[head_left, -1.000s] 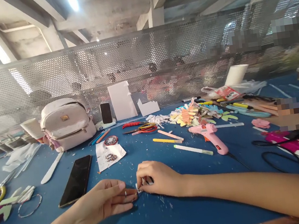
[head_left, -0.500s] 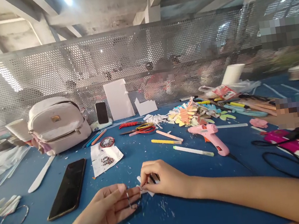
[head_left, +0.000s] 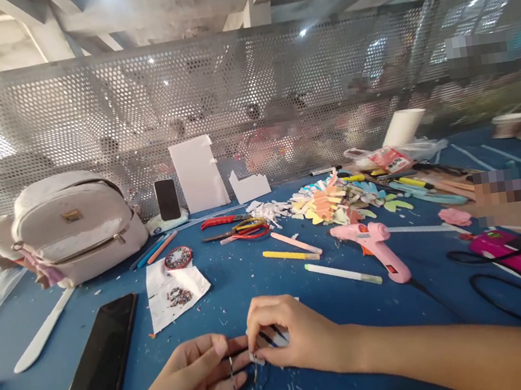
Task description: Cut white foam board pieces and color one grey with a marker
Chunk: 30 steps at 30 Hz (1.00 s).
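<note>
String point(head_left: 233, 372), thin and beaded, hangs low in the middle of the frame between the two hands. The left hand point(head_left: 199, 377) pinches it, thumb laid against the index finger; the strand crosses the fingers, drops in a small loop below them and rises toward the right fingertips. This hand comes from the bottom edge, palm turned inward, its fingers stretched toward the right of the frame and slightly fanned.

The right hand point(head_left: 290, 326) arches over from the right, knuckles up, fingers curled down, thumb and index tips drawn close together. What they clamp is too small to tell, string or card. The white card point(head_left: 277, 335), marked with dark stripes, shows through the gap in its curl. The right forearm runs low above the blue table point(head_left: 238, 281) to the right edge.

Beads point(head_left: 179, 296) lie on a white paper point(head_left: 159, 298) left of centre, a red-rimmed dish point(head_left: 178, 257) at its top. A dark phone point(head_left: 95, 364) lies at lower left. Just above the right hand are a white pen point(head_left: 342, 273) and a yellow pen point(head_left: 285, 255); the pink glue gun point(head_left: 377, 249) is right of them. Scissors point(head_left: 246, 229) and scraps point(head_left: 326, 199) lie farther up, the bag point(head_left: 74, 235) at left.
</note>
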{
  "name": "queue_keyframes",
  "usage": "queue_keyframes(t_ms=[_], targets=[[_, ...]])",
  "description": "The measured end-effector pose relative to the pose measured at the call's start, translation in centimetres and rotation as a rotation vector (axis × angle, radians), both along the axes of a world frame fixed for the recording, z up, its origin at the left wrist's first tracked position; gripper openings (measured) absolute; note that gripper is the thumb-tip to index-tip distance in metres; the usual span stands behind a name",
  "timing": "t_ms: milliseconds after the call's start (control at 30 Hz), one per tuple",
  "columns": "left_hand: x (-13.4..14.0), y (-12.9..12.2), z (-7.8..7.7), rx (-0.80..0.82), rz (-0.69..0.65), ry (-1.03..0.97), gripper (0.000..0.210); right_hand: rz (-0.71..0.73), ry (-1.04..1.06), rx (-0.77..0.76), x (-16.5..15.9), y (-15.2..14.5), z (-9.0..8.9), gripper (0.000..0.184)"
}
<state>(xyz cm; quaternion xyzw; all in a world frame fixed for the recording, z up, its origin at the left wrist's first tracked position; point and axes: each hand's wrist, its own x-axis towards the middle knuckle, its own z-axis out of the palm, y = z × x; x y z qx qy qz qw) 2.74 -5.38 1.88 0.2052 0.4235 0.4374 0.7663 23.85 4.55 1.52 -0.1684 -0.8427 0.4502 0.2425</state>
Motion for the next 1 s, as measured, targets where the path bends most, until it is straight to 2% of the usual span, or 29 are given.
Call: queue_keyframes(t_ms=[300, 467, 600, 833, 1000], targets=[[-0.2, 1.5, 0.8, 0.064, -0.09, 0.106, 0.025, -0.008, 0.05, 0.04, 0.2, 0.4, -0.3, 0.016], [0.2, 2.6, 0.5, 0.173, -0.085, 0.223, 0.034, -0.048, 0.083, 0.041, 0.4, 0.6, -0.7, 0.013], [0.3, 3.4, 0.2, 0.32, -0.083, 0.375, 0.037, -0.062, 0.127, 0.079, 0.4, 0.6, -0.7, 0.015], [0.9, 3.6, 0.6, 0.582, -0.24, 0.689, 0.018, -0.067, 0.235, 0.167, 0.4, 0.8, -0.6, 0.021], [1.1, 4.0, -0.6, 0.796, -0.216, 0.873, 0.019, -0.08, 0.235, 0.162, 0.3, 1.0, -0.8, 0.021]])
